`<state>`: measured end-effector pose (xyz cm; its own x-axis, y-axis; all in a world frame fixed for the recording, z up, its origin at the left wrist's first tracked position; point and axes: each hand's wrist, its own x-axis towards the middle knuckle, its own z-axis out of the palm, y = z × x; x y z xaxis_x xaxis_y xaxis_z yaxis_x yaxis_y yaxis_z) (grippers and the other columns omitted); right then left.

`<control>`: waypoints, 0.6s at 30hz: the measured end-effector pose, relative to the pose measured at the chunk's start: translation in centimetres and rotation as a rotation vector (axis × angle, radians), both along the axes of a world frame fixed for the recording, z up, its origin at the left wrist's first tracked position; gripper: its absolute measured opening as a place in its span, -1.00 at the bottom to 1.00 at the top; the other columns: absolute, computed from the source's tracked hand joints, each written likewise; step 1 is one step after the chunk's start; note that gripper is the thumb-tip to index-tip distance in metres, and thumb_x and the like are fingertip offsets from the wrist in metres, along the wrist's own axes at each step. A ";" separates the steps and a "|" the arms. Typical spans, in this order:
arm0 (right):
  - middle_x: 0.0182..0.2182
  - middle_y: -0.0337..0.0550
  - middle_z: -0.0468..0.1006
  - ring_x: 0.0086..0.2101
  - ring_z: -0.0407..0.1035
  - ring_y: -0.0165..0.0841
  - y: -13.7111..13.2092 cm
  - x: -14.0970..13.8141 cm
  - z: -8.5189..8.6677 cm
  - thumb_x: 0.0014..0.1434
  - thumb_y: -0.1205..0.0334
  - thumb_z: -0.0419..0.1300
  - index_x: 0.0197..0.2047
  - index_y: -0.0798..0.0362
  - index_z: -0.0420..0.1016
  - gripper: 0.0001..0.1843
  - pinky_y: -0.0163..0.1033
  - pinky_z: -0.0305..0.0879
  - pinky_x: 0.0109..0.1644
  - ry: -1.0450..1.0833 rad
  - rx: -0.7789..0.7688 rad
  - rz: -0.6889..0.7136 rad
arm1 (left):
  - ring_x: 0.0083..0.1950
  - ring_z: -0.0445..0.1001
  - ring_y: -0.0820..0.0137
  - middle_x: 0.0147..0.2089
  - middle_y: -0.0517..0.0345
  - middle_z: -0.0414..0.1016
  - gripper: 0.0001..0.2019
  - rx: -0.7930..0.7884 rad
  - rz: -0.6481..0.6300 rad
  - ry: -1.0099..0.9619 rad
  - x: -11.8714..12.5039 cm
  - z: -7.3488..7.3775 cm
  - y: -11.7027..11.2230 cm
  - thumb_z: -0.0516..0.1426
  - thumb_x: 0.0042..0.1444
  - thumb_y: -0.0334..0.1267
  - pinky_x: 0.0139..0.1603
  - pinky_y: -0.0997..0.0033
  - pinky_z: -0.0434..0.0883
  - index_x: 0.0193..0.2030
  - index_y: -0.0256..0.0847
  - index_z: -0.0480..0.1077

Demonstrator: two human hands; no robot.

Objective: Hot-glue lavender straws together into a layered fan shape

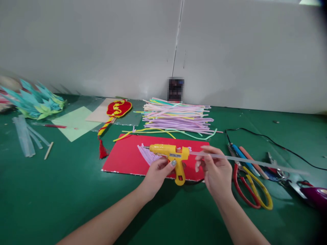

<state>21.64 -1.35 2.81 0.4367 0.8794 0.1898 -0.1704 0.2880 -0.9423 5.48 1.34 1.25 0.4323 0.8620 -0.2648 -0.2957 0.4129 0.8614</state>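
My left hand (159, 173) is closed around the trigger side of a yellow hot glue gun (163, 149), whose nozzle points left. Between the fingers of my right hand (217, 170) is a long, translucent glue stick (245, 160); its left end meets the back of the gun and the rest stretches far to the right. Beneath both hands lies a red board (122, 153). Lilac pipe cleaners (146, 156) are laid side by side on the board, partly hidden by the gun and my left hand.
Behind the board is a heap of pastel pipe cleaners (176, 117). Scissors (251, 187) with red and yellow handles, pens (246, 158) and a black cord (276, 143) lie right. Left are a red-and-yellow fan ornament (119, 109), green paper (74, 122) and spare glue sticks (24, 136).
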 end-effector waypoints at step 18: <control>-0.54 -0.19 0.58 -0.57 0.46 -0.33 -0.3 -0.5 -0.4 0.06 0.22 0.27 -0.38 0.07 0.47 -0.89 -0.22 0.46 -0.58 -0.026 0.012 0.031 | -0.21 0.51 0.24 -0.26 0.01 0.57 -0.57 0.047 -0.064 0.059 -0.2 -0.2 0.1 0.27 -0.12 0.07 -0.21 0.34 0.46 -0.30 -0.30 0.53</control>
<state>21.18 -1.65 2.42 0.4041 0.8900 0.2113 -0.1553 0.2944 -0.9430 5.25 1.41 1.03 0.4717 0.8451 -0.2516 -0.2181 0.3883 0.8953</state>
